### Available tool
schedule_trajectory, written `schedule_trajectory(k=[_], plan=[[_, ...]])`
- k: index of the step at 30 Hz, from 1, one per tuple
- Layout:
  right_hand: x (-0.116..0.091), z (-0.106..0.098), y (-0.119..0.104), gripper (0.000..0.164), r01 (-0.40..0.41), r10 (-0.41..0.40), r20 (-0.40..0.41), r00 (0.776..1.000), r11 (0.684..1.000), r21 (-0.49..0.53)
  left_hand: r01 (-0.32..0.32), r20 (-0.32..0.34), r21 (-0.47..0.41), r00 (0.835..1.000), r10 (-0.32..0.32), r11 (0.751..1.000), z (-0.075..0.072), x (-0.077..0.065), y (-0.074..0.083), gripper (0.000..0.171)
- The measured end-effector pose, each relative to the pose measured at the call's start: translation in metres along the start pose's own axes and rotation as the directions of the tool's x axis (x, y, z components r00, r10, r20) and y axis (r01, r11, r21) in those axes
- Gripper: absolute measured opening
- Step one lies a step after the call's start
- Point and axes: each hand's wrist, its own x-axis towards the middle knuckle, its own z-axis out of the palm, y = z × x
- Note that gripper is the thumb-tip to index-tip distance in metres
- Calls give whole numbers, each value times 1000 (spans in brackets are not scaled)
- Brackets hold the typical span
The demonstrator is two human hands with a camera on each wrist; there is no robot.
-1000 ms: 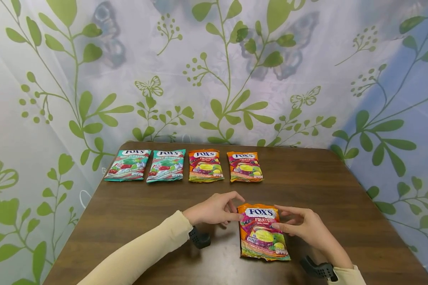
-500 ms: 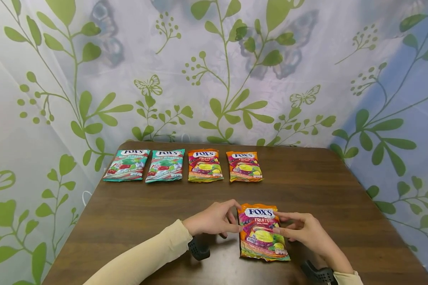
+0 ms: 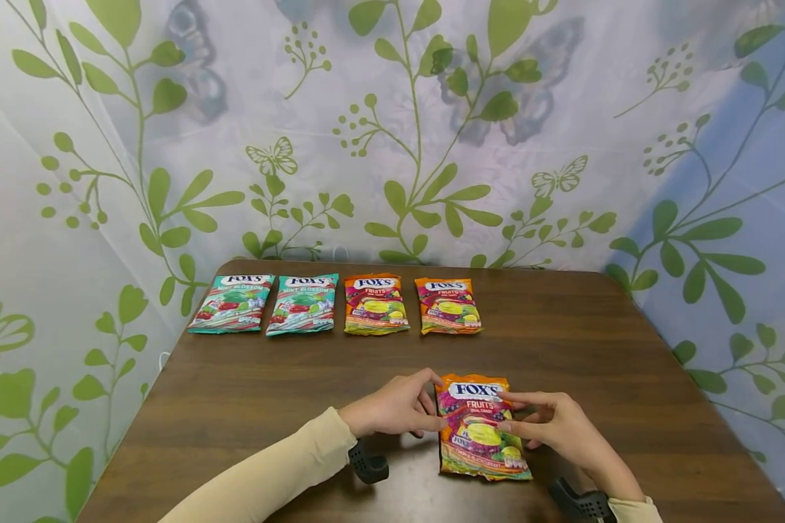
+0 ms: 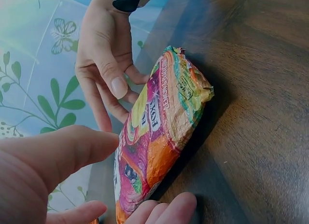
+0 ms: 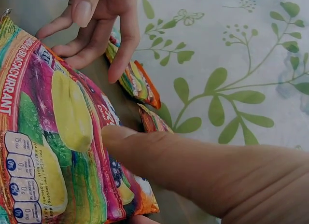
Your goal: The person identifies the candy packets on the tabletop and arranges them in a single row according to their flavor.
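Note:
An orange and purple Fox's Fruits candy bag (image 3: 480, 443) lies face up near the front of the table. My left hand (image 3: 399, 407) is at its left side, thumb on the edge of the front. In the left wrist view, the bag's (image 4: 149, 122) side sits between my left thumb and fingers. From the right, my right hand (image 3: 549, 421) holds the bag, thumb on the printed face and other fingers partly hidden. The right wrist view has this thumb (image 5: 145, 147) across the bag's (image 5: 63, 137) front.
Along the back of the brown table (image 3: 562, 312) runs a row of smaller-looking bags: two teal Mint Blossom candy bags (image 3: 235, 303) (image 3: 303, 305) and two orange Fruits bags (image 3: 376, 305) (image 3: 449, 306). Behind stands a leaf-patterned curtain (image 3: 392, 145).
Both hands have shifted slightly toward the front edge, and the left index finger has come down to the bag's upper left corner. The bag has barely moved.

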Motion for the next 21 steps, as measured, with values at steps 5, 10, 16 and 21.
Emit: schedule_trajectory(k=[5, 10, 16, 21], plan=[[0, 0, -1, 63, -3, 3, 5, 1000, 1000, 15, 36, -12, -33, 999, -36, 999, 4, 0, 8, 53], [1, 0, -2, 63, 10, -11, 10, 1000, 999, 30, 7, -22, 1, 1000, -7, 1000, 7, 7, -1, 54], [3, 2, -1, 61, 27, -28, 18, 999, 998, 53, -45, -31, 23, 998, 46, 999, 17, 36, -54, 56], [3, 2, 0, 62, 37, -39, 31, 999, 997, 73, -74, -19, 85, 997, 76, 994, 22, 49, -76, 59]])
